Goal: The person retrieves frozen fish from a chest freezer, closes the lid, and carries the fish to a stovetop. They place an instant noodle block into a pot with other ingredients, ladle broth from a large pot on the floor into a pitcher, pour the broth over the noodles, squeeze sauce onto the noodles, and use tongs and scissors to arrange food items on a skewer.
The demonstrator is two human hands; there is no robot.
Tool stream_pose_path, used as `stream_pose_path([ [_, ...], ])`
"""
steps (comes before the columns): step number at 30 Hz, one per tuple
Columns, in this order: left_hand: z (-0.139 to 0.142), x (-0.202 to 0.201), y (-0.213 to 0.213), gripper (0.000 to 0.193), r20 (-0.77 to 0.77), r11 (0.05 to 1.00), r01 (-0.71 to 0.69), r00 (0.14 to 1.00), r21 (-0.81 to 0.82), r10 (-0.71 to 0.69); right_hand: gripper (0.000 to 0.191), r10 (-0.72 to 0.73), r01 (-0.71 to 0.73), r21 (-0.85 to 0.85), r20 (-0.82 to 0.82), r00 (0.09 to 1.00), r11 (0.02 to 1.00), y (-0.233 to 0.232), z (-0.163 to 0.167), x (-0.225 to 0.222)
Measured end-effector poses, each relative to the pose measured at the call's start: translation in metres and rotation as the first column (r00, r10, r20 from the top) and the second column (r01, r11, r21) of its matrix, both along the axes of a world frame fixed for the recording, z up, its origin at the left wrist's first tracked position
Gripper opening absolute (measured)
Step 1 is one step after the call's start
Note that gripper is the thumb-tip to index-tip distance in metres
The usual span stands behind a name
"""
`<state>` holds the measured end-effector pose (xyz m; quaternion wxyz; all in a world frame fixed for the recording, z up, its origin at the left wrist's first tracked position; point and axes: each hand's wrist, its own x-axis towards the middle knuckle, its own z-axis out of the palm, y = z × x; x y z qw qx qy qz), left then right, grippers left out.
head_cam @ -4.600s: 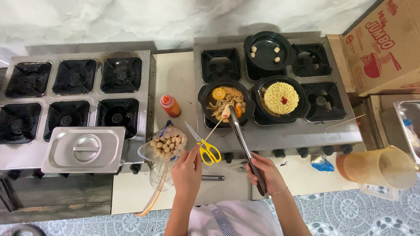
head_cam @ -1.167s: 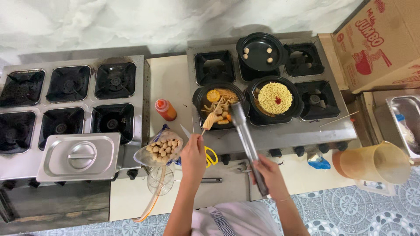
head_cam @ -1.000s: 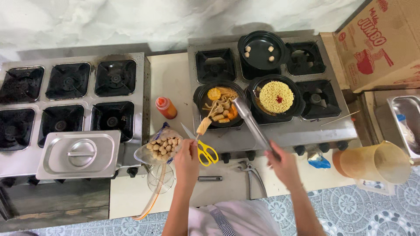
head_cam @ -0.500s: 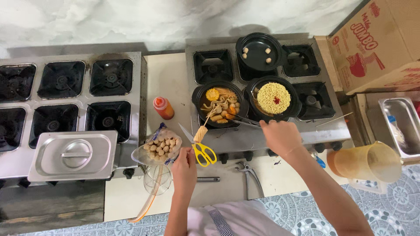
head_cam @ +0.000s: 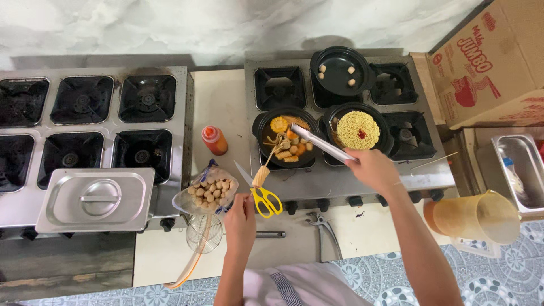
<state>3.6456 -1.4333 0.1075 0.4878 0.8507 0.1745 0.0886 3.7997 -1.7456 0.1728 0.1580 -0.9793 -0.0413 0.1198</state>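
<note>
Black round pot of mixed food point(head_cam: 285, 137): sits on the front-left burner of the right-hand steel gas stove point(head_cam: 340, 181). Contents: a yellow corn piece at upper left, orange and tan chunks, pale strips. Surface looks wet.

Long steel tongs point(head_cam: 321, 143): tips lie over the mixed pot's right side, the arms running down and right to the right hand point(head_cam: 371, 169). Right hand is wrapped closed around the rear end of the tongs, fingers curled, above the stove's front edge. The tong arms look close together; whether the tips pinch any food I cannot tell.

Yellow-handled scissors point(head_cam: 262, 192): blades point up-left, over the counter gap just left of the stove's front corner. Left hand point(head_cam: 240, 214) is closed around the yellow loops, thumb side toward the stove. A tan sausage-like stick point(head_cam: 261, 175) lies across the blades, its upper end reaching toward the mixed pot; whether the blades are cutting it I cannot tell.

Nearby: a clear plastic bag of round tan balls point(head_cam: 210, 190) just left of the left hand; a red squeeze bottle with orange cap point(head_cam: 215, 140) on the beige counter; a second black pot holding a yellow noodle block with a red dab point(head_cam: 358, 130) touching the mixed pot on its right; a wire strainer point(head_cam: 203, 233) below the bag.
</note>
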Motion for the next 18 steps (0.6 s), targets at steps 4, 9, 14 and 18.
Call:
stream_pose_path([
  [4,-0.003,0.001,-0.006,0.015,-0.002,0.999,0.033,0.999,-0.02,-0.033,0.037,-0.035,0.07,0.125,-0.265,0.964,0.99,0.01,-0.032,0.011],
  [9,-0.005,-0.006,-0.005,0.014,-0.011,0.998,0.003,1.0,-0.058,-0.004,0.041,-0.075,0.071,0.048,0.092,0.993,0.996,0.018,-0.051,-0.007],
  [14,-0.011,-0.009,-0.001,0.013,0.002,0.999,-0.004,1.0,-0.032,0.004,0.043,0.106,-0.042,-0.214,0.298,0.949,0.976,0.019,-0.046,-0.033],
  [18,-0.013,-0.011,-0.003,0.012,0.023,1.0,0.001,1.0,-0.025,0.0,0.054,0.307,-0.132,-0.436,0.36,0.881,0.89,0.018,-0.038,-0.038],
])
